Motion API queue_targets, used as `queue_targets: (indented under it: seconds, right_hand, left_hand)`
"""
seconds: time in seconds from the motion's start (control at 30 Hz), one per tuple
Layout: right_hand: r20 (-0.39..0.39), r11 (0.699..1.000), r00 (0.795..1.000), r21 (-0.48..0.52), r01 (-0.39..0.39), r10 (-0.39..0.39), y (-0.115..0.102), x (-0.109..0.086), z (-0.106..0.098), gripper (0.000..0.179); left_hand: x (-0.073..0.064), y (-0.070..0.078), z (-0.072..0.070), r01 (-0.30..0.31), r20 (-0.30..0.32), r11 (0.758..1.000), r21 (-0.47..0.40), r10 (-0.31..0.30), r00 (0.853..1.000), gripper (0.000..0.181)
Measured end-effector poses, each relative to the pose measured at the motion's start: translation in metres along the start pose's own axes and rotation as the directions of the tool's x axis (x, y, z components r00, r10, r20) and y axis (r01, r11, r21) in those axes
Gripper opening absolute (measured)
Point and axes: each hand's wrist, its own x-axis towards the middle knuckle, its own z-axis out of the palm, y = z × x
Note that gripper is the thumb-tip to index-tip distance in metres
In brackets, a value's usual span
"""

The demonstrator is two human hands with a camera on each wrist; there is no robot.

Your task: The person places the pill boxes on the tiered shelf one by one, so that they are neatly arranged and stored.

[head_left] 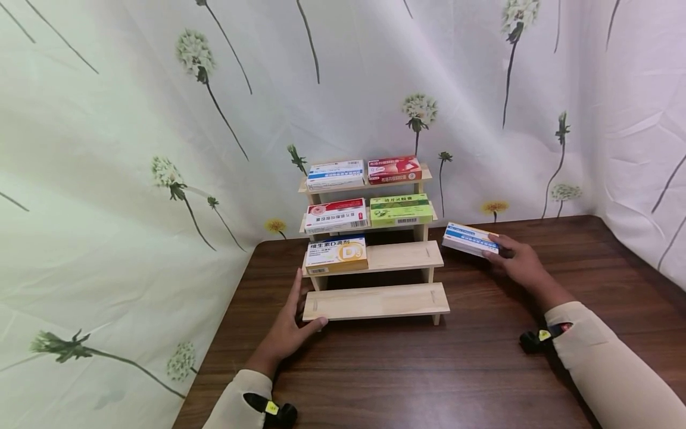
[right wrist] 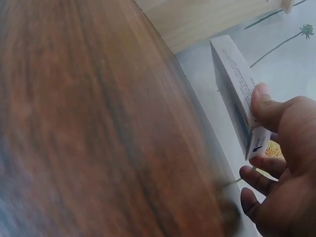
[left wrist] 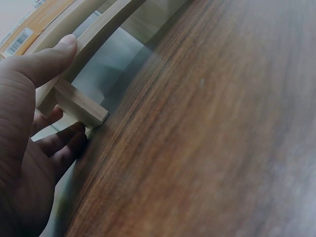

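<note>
A four-step light wood rack point(head_left: 375, 302) stands on the table, with medicine boxes on its upper three steps. My left hand point(head_left: 286, 330) is at the left end of the lowest step, its index finger extended beside the rack. In the left wrist view, the thumb point(left wrist: 61, 54) touches the board's front edge and the other fingers lie beside the support. Right of the rack, my right hand point(head_left: 520, 262) pinches a blue-and-white medicine box point(head_left: 467, 238) by its right end. The right wrist view shows this box point(right wrist: 234, 81) tilted between thumb and fingers, above the table.
The top step holds a blue-and-white box point(head_left: 336, 174) and a red box point(head_left: 394, 170). Below are a red-and-white box point(head_left: 336, 215) and a green box point(head_left: 401, 210). A vitamin D box point(head_left: 336, 254) occupies the third step's left half. Flower-printed cloth point(head_left: 364, 71) hangs behind the brown table point(head_left: 386, 369).
</note>
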Motion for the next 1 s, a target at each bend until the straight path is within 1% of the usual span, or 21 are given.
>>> queue_targets:
  seconds: [0.07,0.13,0.3,0.47,0.57,0.77,0.9,1.0]
  right_hand:
    - [-0.018,0.999,1.000,0.042,0.000,0.001,0.000,0.000,0.000,0.067]
    - [-0.044,0.999,0.999,0.048,0.007,-0.005,0.000,-0.001,0.001,0.066]
    - [-0.095,0.999,0.995,0.018,0.037,-0.035,-0.003,-0.002,0.001,0.064]
    - [-0.159,0.996,0.983,-0.024,0.090,-0.093,-0.007,-0.002,0.001,0.059]
    - [-0.175,0.992,0.977,-0.038,0.119,-0.124,-0.011,-0.002,0.000,0.058]
    - [-0.197,0.988,0.969,-0.044,0.146,-0.152,-0.020,-0.005,-0.002,0.057]
    - [-0.218,0.984,0.959,-0.040,0.176,-0.180,-0.026,-0.006,-0.003,0.056]
    - [-0.231,0.980,0.953,-0.062,0.187,-0.196,-0.030,-0.007,-0.003,0.055]
  left_hand:
    - [0.000,0.000,0.000,0.002,0.000,1.000,0.002,-0.002,1.000,0.121]
    - [0.000,-0.001,0.001,0.001,-0.002,1.000,0.003,-0.001,1.000,0.121]
    - [0.000,0.000,0.001,-0.011,-0.003,1.000,0.008,0.011,1.000,0.120]
    - [0.000,0.000,0.001,-0.022,-0.009,1.000,0.012,0.022,1.000,0.119]
    - [0.000,0.000,0.001,-0.022,-0.009,1.000,0.010,0.022,1.000,0.120]
    - [-0.001,0.000,0.001,-0.008,-0.006,1.000,0.006,0.009,1.000,0.120]
    - [0.000,0.000,0.000,-0.010,-0.007,1.000,0.000,0.010,1.000,0.121]
    - [0.000,0.001,0.000,-0.018,-0.004,1.000,0.008,0.018,1.000,0.121]
